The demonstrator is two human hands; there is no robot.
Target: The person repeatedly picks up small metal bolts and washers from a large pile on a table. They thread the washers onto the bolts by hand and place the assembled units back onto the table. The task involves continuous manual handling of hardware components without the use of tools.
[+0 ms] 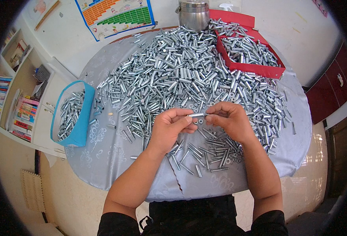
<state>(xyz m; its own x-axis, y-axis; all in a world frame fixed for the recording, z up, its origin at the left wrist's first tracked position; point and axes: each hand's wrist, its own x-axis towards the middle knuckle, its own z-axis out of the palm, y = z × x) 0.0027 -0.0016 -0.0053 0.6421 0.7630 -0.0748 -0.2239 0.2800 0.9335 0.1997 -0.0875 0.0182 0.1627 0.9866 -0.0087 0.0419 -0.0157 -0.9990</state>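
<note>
Between my two hands lies a shiny silver metal sleeve (197,115), held level just in front of the big heap. The fingers and thumb of my left hand (166,129) are closed on its left end. At the other end, my right hand (233,121) pinches with thumb and fingertips; whether a bolt or nut sits there is hidden. Beyond both hands spreads a broad heap of silver sleeves and bolts (173,74). Closer to me, below the right hand, is a smaller group of long bolts (207,157) with nuts and washers (235,157) beside it.
At the table's left edge stands a blue box (89,104) of sleeves. A red box (256,70) full of metal parts sits at the back right, near a steel pot (194,15). The round table wears a grey cloth (114,173). Bookshelves (24,98) flank the left.
</note>
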